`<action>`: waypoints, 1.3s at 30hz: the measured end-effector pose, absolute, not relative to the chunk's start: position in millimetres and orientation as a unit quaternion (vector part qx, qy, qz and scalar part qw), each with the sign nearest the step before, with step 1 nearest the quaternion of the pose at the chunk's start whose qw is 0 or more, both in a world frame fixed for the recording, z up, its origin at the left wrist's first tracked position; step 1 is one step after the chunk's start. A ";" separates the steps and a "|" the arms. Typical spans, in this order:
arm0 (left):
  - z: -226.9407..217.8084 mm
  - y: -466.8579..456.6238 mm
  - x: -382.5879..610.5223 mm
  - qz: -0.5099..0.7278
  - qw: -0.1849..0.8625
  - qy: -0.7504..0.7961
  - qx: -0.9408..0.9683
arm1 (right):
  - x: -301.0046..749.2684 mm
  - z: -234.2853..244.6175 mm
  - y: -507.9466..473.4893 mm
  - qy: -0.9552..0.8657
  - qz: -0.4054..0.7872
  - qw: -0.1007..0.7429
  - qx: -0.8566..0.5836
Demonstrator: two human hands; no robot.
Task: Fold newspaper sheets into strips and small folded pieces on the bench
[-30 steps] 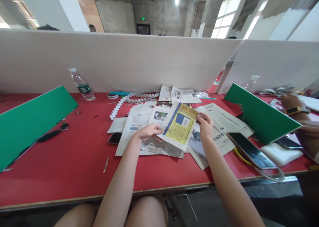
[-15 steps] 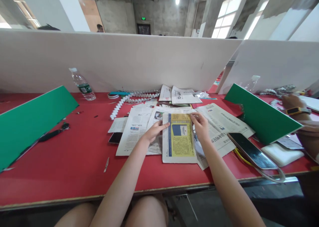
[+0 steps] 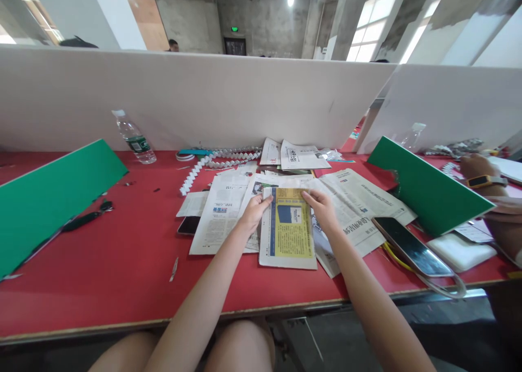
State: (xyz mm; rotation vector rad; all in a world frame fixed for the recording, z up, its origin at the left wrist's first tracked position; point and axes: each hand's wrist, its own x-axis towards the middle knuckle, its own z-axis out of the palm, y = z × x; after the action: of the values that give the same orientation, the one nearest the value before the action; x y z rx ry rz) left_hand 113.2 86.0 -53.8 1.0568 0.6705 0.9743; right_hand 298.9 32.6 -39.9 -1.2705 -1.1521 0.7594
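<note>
A folded newspaper piece [image 3: 289, 236] with a yellow and blue advert lies flat on other newspaper sheets [image 3: 222, 211] on the red table [image 3: 114, 263]. My left hand [image 3: 256, 209] pinches its top left corner. My right hand [image 3: 322, 208] pinches its top right corner. Both hands have their fingers closed on the paper's far edge.
A chain of folded paper [image 3: 216, 162] and a water bottle [image 3: 134, 138] stand by the white partition. Green boards [image 3: 49, 198] [image 3: 424, 190] flank the papers. A phone [image 3: 410, 246] lies right, another phone [image 3: 188, 225] under the papers. A co-worker's wrist [image 3: 483, 177] with a yellow band is far right.
The paper piece was held tilted in the air, then turned upright and laid flat on the table. Both hands moved to its far corners.
</note>
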 end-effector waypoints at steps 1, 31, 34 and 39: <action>-53.2 85.5 113.3 0.435 0.705 0.300 0.474 | 298.5 -39.2 32.5 -0.493 0.326 0.592 -0.548; -48.6 94.3 103.6 0.515 0.672 0.301 0.439 | 301.9 -50.7 37.0 -0.493 0.378 0.564 -0.544; -51.7 94.3 106.0 0.532 0.662 0.302 0.433 | 301.9 -52.3 35.8 -0.509 0.392 0.537 -0.547; -53.2 91.5 108.8 0.532 0.661 0.305 0.432 | 304.2 -57.1 38.4 -0.524 0.347 0.528 -0.571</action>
State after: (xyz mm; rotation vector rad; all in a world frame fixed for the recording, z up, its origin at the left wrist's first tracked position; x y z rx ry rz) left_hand 108.8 91.5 -53.2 0.9771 0.6909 1.2041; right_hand 304.2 38.4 -57.1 -1.3646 -1.2519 0.8289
